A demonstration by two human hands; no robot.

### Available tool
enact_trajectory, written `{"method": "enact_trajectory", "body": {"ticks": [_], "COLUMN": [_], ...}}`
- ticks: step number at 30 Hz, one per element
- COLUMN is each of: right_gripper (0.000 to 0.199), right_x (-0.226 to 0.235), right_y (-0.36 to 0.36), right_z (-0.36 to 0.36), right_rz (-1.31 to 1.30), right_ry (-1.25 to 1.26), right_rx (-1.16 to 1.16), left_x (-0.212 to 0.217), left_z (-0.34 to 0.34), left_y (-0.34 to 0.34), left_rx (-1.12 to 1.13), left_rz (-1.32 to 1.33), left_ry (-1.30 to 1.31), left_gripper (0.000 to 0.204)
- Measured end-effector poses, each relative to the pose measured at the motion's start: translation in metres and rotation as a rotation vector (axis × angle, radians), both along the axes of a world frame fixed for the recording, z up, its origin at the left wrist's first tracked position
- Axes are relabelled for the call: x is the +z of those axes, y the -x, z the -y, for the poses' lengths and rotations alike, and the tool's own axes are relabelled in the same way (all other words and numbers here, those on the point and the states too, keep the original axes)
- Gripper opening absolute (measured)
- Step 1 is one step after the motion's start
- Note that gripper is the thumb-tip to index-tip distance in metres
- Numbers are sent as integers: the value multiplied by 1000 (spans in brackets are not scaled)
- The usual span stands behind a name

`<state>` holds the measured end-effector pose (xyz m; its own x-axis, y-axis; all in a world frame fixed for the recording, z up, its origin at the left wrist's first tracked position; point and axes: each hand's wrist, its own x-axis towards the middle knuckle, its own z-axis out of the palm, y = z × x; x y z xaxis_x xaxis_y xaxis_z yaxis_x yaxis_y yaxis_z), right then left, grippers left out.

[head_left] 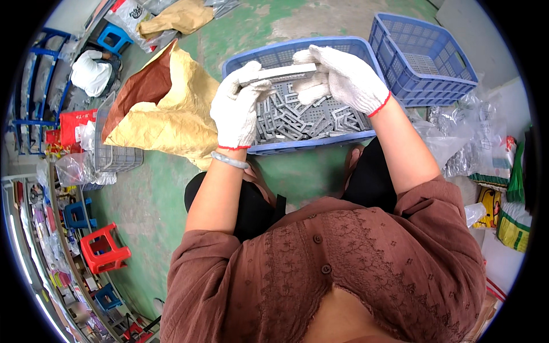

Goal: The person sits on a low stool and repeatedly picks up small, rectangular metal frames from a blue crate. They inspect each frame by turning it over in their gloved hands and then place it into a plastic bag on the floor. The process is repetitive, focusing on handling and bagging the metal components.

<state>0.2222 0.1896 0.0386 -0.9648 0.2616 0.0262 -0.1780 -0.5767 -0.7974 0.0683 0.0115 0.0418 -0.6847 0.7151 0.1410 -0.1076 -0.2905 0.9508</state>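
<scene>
Evidently, the grey metal bar point(278, 74) is raised above the near blue crate point(313, 144), spanning the gap between our two gloved hands. We judge it stiff and fairly light, perhaps a little slippery under knitted gloves, and unlikely to break; its ends and long edges look like the best places to take hold. Our left hand point(234, 111) pinches its left end between thumb and fingers. Our right hand point(351, 80) curves about the other end, fingers partly parted, though we cannot tell whether they press on it. Below, loose metal pieces point(294, 123) lie jumbled on the crate's perforated bottom. The crate rests on a worn green floor point(154, 194), with a tan sack point(183, 123) gaping to its left and another blue crate point(426, 86) at its right. Farther left, we see a red stool point(106, 248) and a person in a white top point(91, 74), bent low
</scene>
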Motion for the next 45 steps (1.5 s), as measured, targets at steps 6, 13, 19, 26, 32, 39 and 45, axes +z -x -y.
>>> {"method": "enact_trajectory", "body": {"ticks": [6, 13, 19, 26, 32, 39, 45], "right_gripper": [49, 37, 38, 38, 45, 44, 44], "right_x": [-2, 1, 1, 4, 9, 8, 6], "right_y": [1, 1, 0, 1, -2, -4, -4], "right_z": [0, 3, 5, 6, 10, 11, 10], "right_rz": [-31, 6, -7, -25, -68, -120, -114], "right_ry": [-7, -17, -39, -60, -172, -255, -275], "right_rx": [1, -67, -92, -97, -147, -159, -171], "left_x": [-4, -6, -8, -13, -9, -10, -10], "left_z": [1, -1, -1, -2, -1, 0, 1], "left_y": [5, 6, 7, 11, 6, 7, 7], "left_rx": [-21, -35, -52, -66, -49, -56, -66], "left_rz": [-11, 45, 56, 57, 35, 35, 22], "left_ry": [1, -35, -28, -37, -67, -55, -65], "left_gripper": [32, 31, 31, 33, 32, 32, 33]}}
